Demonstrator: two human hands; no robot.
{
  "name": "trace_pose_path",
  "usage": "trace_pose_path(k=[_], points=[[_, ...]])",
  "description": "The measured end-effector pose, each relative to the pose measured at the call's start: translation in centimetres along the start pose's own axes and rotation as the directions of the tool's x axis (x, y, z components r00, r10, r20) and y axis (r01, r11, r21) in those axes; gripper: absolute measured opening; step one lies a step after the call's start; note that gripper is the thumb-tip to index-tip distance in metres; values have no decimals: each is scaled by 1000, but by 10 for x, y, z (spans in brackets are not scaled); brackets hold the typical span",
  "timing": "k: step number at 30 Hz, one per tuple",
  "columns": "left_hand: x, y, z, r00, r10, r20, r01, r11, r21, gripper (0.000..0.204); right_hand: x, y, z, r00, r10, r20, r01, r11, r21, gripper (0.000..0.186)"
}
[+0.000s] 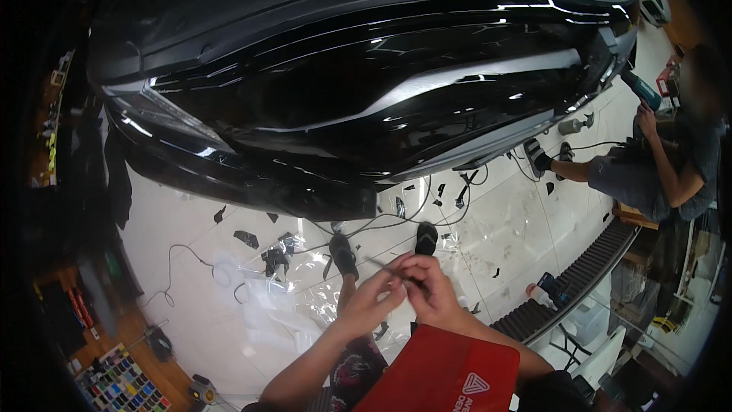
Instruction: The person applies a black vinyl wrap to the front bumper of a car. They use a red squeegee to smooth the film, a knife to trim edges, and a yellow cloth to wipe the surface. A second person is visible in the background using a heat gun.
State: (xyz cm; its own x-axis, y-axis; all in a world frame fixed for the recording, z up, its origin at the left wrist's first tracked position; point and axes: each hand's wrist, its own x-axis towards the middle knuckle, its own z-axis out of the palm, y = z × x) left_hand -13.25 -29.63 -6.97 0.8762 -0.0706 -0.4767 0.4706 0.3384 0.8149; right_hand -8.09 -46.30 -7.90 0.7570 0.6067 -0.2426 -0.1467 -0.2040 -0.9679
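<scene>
Car (305, 99) is filling twelve o'clock, its top cut off. Toward six o'clock, the left hand (369, 309) and right hand (435, 294) are pinching a thin dark strip (392, 270), fingers (418, 262) hiding its shape. Below, a red pouch (435, 370) is showing white lettering (467, 402), cut off at bottom.

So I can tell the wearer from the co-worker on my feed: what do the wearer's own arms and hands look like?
The left hand and right hand are bare, without gloves. The left forearm and right forearm show no watch, band or cable. A dark sleeve shows at the right arm.
</scene>
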Motion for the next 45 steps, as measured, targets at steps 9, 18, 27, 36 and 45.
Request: trace_pose_path(k=[9, 18, 27, 36, 45], points=[[49, 135, 20, 836, 520, -174, -335, 736, 588, 29, 20, -99, -76, 925, -345, -160, 335, 938, -86, 53], [116, 222, 82, 712, 702, 15, -202, 185, 962, 48, 5, -208, -156, 660, -742, 119, 746, 666, 8, 12], [129, 226, 103, 664, 725, -182, -107, 334, 937, 10, 59, -157, -202, 706, -695, 140, 564, 432, -704, 36], [125, 210, 88, 651, 758, -25, -229, 227, 947, 19, 135, -92, -191, 510, -852, 119, 493, 176, -852, 37], [127, 207, 74, 668, 731, 141, -371, 163, 914, 28, 135, -94, -185, 539, -838, 88, 426, 181, -887, 39]])
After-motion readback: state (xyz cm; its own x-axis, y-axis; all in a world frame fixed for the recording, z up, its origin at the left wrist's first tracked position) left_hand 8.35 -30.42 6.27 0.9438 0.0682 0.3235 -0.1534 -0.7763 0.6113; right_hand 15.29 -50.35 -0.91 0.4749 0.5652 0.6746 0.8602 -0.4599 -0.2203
